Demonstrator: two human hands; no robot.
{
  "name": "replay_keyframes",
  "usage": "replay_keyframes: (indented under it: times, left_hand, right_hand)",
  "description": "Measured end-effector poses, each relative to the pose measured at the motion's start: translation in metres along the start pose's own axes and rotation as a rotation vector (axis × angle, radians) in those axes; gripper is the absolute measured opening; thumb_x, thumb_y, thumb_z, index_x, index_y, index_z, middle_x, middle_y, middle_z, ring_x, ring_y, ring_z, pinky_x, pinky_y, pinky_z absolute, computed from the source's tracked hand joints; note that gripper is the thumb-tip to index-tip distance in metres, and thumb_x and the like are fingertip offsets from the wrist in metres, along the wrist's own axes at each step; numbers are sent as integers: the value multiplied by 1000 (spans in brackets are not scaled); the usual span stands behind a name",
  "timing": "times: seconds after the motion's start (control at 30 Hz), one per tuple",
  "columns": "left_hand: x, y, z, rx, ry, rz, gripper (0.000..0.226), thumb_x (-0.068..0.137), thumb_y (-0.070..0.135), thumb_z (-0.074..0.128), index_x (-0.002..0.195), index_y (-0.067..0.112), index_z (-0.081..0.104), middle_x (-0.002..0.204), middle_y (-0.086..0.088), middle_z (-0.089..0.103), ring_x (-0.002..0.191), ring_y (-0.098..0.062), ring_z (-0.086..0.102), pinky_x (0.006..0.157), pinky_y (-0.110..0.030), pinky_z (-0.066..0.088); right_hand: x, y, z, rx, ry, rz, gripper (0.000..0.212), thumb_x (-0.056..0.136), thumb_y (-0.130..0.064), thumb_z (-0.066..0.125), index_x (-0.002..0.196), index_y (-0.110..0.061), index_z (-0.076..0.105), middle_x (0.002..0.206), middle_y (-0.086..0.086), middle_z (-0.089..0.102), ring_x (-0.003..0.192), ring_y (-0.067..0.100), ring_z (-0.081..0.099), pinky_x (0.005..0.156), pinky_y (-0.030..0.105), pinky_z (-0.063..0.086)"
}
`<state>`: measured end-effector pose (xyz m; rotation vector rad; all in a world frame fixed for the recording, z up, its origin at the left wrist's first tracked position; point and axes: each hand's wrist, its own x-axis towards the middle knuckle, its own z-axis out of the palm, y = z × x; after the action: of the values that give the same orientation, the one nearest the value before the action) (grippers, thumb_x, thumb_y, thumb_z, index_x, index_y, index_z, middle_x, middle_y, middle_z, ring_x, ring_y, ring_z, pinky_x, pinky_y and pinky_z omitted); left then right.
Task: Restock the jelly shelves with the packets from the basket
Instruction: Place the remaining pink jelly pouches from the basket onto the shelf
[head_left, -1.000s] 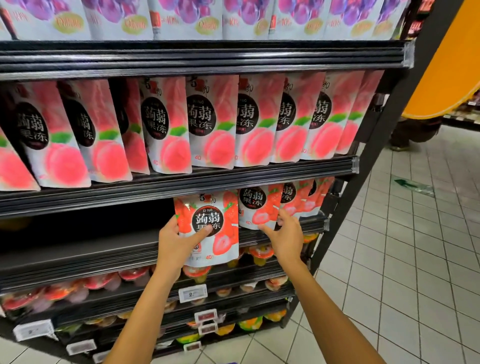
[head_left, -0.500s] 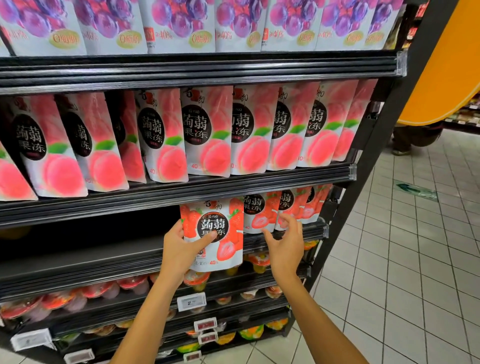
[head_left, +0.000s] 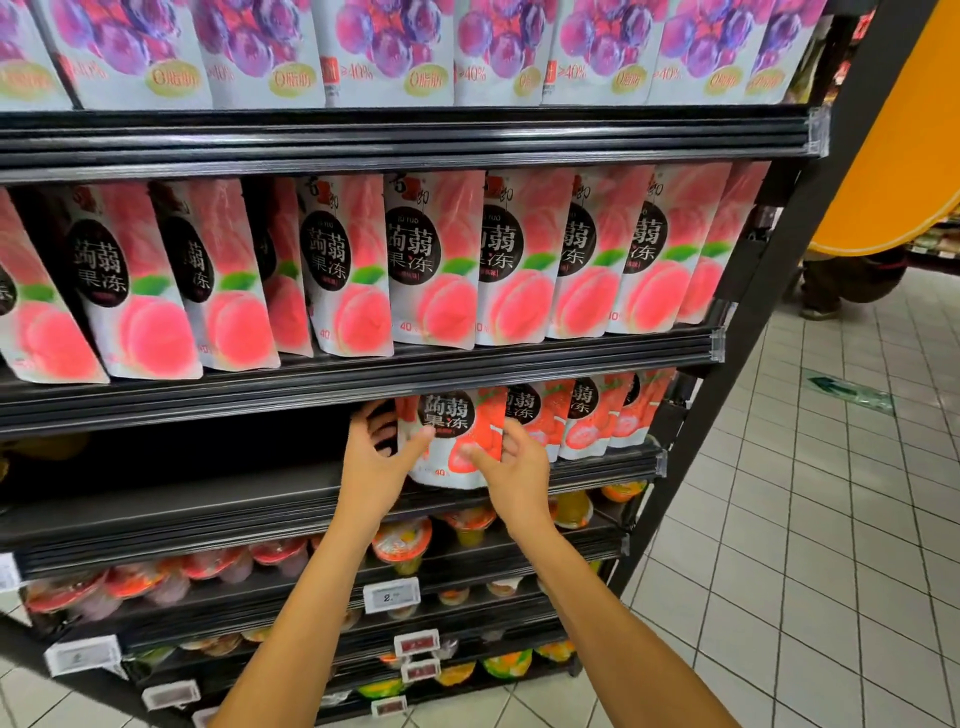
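The left hand (head_left: 371, 467) and right hand (head_left: 515, 480) grip an upright red-and-white strawberry packet (head_left: 457, 422).

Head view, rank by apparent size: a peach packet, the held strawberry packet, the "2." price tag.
1. peach packet
2. strawberry packet, top hidden behind the shelf edge, so this ranking is unsure
3. price tag

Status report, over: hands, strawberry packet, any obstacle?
Both gripping: left hand, right hand. Held strawberry jelly packet upright at shelf front, beside shelved strawberry packets. No obstacle visible.
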<state>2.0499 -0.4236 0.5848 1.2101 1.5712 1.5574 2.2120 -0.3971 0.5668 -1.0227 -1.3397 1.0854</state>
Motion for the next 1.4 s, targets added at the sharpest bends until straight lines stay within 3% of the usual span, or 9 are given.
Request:
replay_keyframes:
  times: [0.2, 0.3, 0.47, 0.57, 0.93, 1.07, 1.2, 1.3, 1.4]
  left_hand:
    - [-10, -14, 3, 82, -63, -106, 51, 92, 28, 64, 137, 21, 41, 129, 0, 54, 103, -4, 58, 84, -30, 54]
    - [-13, -14, 5, 111, -70, -100, 45, 95, 26, 60, 136, 20, 44, 129, 2, 53, 103, -4, 57, 95, -39, 52]
    - [-17, -13, 10, 133, -55, -97, 44, 95, 20, 60, 135, 19, 44, 118, 11, 52, 98, 5, 55, 74, -11, 46]
    - [-19, -13, 15, 125, -34, -102, 44, 93, 17, 61, 133, 22, 43, 113, 16, 51, 101, 3, 55, 69, -8, 45]
    - [-23, -17, 10, 124, -9, -128, 45, 92, 12, 61, 134, 14, 46, 129, -1, 54, 107, -13, 59, 80, -18, 49]
    - [-39, -19, -6, 47, -14, -143, 32, 94, 10, 59, 125, 14, 53, 117, -3, 63, 104, -17, 64, 93, -40, 54]
    - [-75, -47, -37, 33, -73, -210, 22, 93, 9, 58, 107, 26, 63, 109, -2, 68, 99, -19, 67, 92, -43, 53]
    - [-108, -94, -67, 92, -123, -303, 33, 94, 7, 56, 86, 37, 66, 116, -4, 63, 95, -20, 67, 85, -37, 54]
    - [-144, -158, -97, 137, -177, -478, 20, 95, 2, 54, 96, 22, 59, 98, -7, 69, 80, -19, 66, 77, -35, 54]
  right_hand:
    - [9, 14, 11, -143, 46, -6, 26, 84, -8, 74, 108, -8, 64, 97, -20, 64, 100, -19, 53, 73, 6, 47]
    - [4, 22, 10, -158, 44, 13, 32, 85, -9, 74, 110, -25, 61, 91, -35, 63, 93, -25, 56, 77, -5, 40]
    - [-3, 33, 1, -301, 143, 67, 28, 81, -16, 79, 108, -17, 69, 95, -11, 69, 91, 1, 64, 88, 26, 56]
    - [-5, 35, -1, -392, 147, 24, 27, 83, -15, 77, 108, -22, 69, 91, -15, 67, 88, -2, 61, 86, 24, 52]
    - [-7, 38, -4, -408, 214, 19, 32, 82, -15, 79, 111, -14, 66, 96, -9, 64, 89, 10, 61, 83, 24, 51]
    - [-28, 45, -2, -454, 244, -33, 27, 86, -12, 74, 111, -15, 65, 102, -6, 61, 90, 11, 58, 76, 23, 51]
    - [-73, 64, 12, -515, 258, -64, 23, 86, -7, 71, 106, -18, 65, 100, -5, 60, 84, 10, 57, 69, 11, 45]
    - [-120, 99, 31, -534, 198, 109, 17, 84, -9, 73, 100, -14, 67, 92, 1, 67, 80, 18, 63, 70, 29, 54]
    - [-175, 143, 52, -550, 201, 417, 12, 84, -14, 74, 95, -18, 68, 85, -3, 69, 75, 16, 67, 72, 38, 57]
